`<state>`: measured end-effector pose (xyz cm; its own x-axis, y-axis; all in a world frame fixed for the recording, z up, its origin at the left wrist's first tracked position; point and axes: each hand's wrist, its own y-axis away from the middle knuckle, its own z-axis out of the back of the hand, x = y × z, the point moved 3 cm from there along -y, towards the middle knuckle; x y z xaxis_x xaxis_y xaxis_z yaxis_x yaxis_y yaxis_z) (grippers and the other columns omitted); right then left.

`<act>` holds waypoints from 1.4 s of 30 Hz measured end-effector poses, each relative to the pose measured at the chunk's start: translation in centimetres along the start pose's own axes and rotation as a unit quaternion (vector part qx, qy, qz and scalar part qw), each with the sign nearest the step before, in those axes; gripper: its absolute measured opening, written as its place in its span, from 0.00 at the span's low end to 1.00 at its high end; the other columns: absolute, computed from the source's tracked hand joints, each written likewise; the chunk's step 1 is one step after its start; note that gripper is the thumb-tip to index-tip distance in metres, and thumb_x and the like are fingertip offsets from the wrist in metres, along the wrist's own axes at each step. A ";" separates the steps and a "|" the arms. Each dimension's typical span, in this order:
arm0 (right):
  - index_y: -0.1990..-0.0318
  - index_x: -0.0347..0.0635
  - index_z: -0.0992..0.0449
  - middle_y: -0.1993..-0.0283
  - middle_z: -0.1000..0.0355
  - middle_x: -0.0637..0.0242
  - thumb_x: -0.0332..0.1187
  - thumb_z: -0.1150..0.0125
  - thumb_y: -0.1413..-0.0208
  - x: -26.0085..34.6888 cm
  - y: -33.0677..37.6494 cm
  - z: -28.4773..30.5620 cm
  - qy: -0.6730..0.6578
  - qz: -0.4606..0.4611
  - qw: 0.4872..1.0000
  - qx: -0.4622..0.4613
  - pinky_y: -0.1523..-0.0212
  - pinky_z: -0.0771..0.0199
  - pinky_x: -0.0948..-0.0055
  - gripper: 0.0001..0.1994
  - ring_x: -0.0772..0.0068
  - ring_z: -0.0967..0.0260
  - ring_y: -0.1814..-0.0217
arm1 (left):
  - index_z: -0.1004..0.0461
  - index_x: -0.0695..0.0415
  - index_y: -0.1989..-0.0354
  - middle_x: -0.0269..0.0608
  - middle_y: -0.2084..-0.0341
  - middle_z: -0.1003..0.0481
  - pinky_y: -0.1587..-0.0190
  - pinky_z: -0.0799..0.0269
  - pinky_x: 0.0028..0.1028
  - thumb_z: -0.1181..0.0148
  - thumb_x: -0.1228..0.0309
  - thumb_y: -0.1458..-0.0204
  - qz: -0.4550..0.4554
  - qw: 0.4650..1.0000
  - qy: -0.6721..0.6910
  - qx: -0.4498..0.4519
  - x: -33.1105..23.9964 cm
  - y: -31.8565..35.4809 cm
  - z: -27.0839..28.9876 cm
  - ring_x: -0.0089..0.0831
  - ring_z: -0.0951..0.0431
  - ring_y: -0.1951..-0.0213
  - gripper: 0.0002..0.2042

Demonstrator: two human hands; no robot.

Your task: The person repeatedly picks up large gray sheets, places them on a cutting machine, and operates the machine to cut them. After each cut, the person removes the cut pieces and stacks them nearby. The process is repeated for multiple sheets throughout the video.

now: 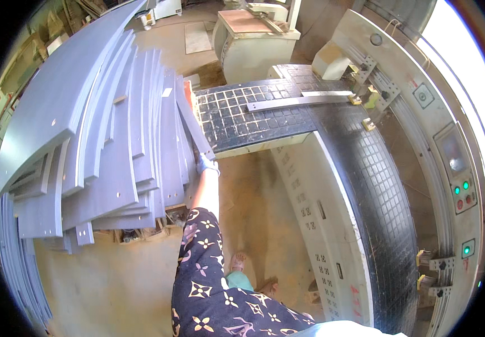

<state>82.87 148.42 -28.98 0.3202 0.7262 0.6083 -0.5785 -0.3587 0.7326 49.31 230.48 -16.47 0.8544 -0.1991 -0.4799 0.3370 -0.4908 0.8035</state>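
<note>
Head view, starting at my left: a big stack of grey boards (102,151) leans and fans out, long flat panels lying one over another, their lower ends stepped unevenly above the dusty floor (113,281). More grey strips (15,264) run down along the far left rim, standing on edge.

Just right of the stack, one narrow grey board (193,121) stands out from the rest, slanting down toward me. One hand (207,164), in a pale glove, is closed on the lower end of this board, fingers wrapped around its edge. The sleeve behind it is dark with a pale flower pattern, and the arm comes up from the lower edge of the picture. Whether this is my left or right hand I cannot tell for certain; I see no second hand.

Below the arm, my feet (242,269) show on the floor.

Further right, the black gridded tabletop (242,118) of a machine lies just beside the gripped board, with a flat metal bar (293,101) resting across it. The tabletop bends around toward me along a pale machine body. At the far right is a control panel (461,185) with green and red lights.
</note>
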 end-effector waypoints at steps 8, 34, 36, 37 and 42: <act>0.67 0.46 0.31 0.71 0.35 0.74 0.52 0.52 0.43 22.2 -0.5 -8.3 -0.100 0.028 0.974 0.201 0.69 0.36 0.68 0.18 0.76 0.38 0.68 | 0.39 0.52 0.73 0.31 0.80 0.37 0.75 0.40 0.30 0.47 0.62 0.48 -0.040 0.839 -0.394 0.374 17.7 12.7 13.3 0.30 0.36 0.75 0.10; 0.35 0.53 0.49 0.48 0.33 0.50 0.48 0.38 0.58 18.4 4.7 12.4 0.006 -0.045 0.875 -0.482 0.48 0.34 0.62 0.41 0.52 0.34 0.47 | 0.35 0.60 0.47 0.42 0.54 0.28 0.61 0.28 0.27 0.40 0.62 0.51 0.045 0.279 -0.813 0.510 23.8 14.9 23.4 0.29 0.28 0.56 0.24; 0.36 0.53 0.49 0.46 0.35 0.50 0.49 0.38 0.58 19.0 1.7 15.6 0.029 -0.060 0.868 -0.493 0.48 0.35 0.61 0.40 0.51 0.35 0.45 | 0.35 0.58 0.46 0.41 0.57 0.27 0.67 0.28 0.28 0.41 0.63 0.50 -0.007 0.276 -0.839 0.469 22.6 15.8 22.7 0.28 0.27 0.64 0.24; 0.36 0.53 0.48 0.45 0.37 0.50 0.50 0.38 0.58 19.8 0.1 17.0 0.045 -0.071 0.867 -0.491 0.47 0.35 0.60 0.40 0.51 0.36 0.45 | 0.36 0.58 0.46 0.41 0.59 0.27 0.69 0.28 0.28 0.42 0.63 0.50 -0.021 0.295 -0.850 0.437 21.4 16.8 21.8 0.28 0.27 0.68 0.23; 0.41 0.52 0.41 0.46 0.38 0.52 0.52 0.38 0.58 22.1 -5.7 26.1 0.134 -0.141 0.853 -0.485 0.46 0.34 0.59 0.35 0.53 0.38 0.44 | 0.36 0.64 0.47 0.45 0.58 0.28 0.63 0.28 0.30 0.43 0.66 0.49 -0.057 0.408 -0.805 0.426 24.2 10.2 22.4 0.31 0.27 0.63 0.22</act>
<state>112.87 151.22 -11.76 0.4419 0.8577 0.2627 -0.8965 0.4120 0.1627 64.56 201.72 -27.79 -0.7469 -0.0963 -0.6579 -0.5085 -0.5549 0.6584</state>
